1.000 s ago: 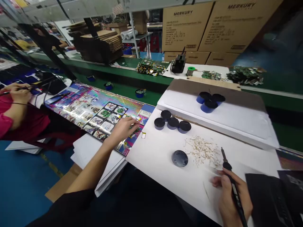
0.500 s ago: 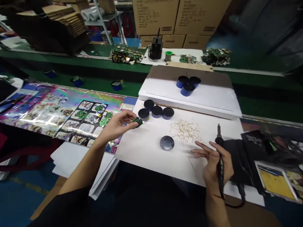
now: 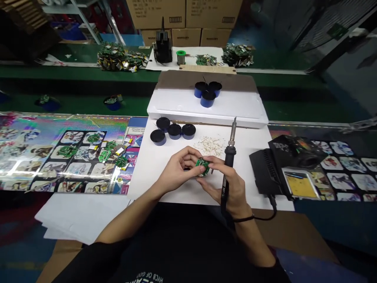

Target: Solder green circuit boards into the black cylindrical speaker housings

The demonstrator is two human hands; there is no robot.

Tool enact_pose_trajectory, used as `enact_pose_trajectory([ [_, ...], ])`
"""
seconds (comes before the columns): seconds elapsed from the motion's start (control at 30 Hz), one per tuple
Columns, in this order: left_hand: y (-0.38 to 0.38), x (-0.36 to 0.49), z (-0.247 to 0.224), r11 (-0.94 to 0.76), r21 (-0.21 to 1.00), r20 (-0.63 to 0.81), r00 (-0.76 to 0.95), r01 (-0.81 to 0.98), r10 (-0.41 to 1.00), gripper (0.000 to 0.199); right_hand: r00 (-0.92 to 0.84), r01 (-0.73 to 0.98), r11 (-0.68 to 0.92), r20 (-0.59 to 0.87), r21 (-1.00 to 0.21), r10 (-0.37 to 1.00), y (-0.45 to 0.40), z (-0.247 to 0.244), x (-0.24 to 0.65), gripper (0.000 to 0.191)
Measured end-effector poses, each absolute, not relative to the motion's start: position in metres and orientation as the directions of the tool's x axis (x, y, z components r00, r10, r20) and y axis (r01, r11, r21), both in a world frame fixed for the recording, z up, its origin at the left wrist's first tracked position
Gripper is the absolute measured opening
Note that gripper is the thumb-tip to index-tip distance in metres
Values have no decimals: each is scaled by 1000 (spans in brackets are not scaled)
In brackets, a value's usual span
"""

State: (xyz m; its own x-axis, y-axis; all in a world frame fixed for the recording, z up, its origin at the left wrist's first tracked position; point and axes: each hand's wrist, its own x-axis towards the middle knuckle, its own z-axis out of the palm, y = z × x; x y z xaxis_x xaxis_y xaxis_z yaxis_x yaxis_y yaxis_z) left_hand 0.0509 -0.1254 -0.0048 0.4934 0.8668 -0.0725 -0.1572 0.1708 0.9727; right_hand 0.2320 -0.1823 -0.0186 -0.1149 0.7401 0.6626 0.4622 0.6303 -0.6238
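A worker's left hand (image 3: 181, 169) grips a green circuit board (image 3: 202, 167) above a white work surface (image 3: 141, 173), the right hand (image 3: 231, 186) fingering its edge while holding a soldering iron (image 3: 228, 165), tip upward. Four dark round cups (image 3: 174, 131) stand beyond the hands, near scattered pale bits (image 3: 210, 145), below a white foam slab (image 3: 176, 104) bearing three blue cups (image 3: 207, 98).

Observed near centre of frame: one small circuit board (image 3: 202, 166), green, with bright metallic spots, hand-held, partly covered by fingers, full outline not verifiable. Observed just right of centre: one soldering iron (image 3: 227, 171), black handle with pale lettering, bare metal shaft narrowing to a tip, hand-held, near upright, tip uppermost and leaning slightly towards right of frame
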Motion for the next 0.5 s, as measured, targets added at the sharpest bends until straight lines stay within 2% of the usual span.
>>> enact_pose_trajectory([
  [0.13, -123, 39, -2, 95, 995, -62, 534, -36, 843, 34, -124, 445, 615, 635, -651, 762, -189, -25, 241, 65],
  [0.2, -114, 27, 3, -81, 990, 6, 540, 115, 841, 35, -61, 411, 586, 621, -698, 782, -191, -30, 249, 62],
  [0.27, -101, 12, 5, -288, 909, 58, 593, 301, 803, 50, 40, 382, 541, 599, -749, 800, -192, -36, 258, 60],
  [0.37, -81, -3, 0, -470, 775, -21, 761, 422, 648, 82, 153, 377, 485, 569, -789, 808, -191, -44, 269, 56],
  [0.43, -72, -3, -9, -495, 760, -97, 827, 421, 554, 79, 171, 383, 466, 557, -798, 813, -190, -47, 272, 53],
  [0.5, -69, 4, -19, -482, 764, -133, 835, 429, 533, 68, 169, 392, 452, 545, -801, 821, -189, -48, 271, 51],
])
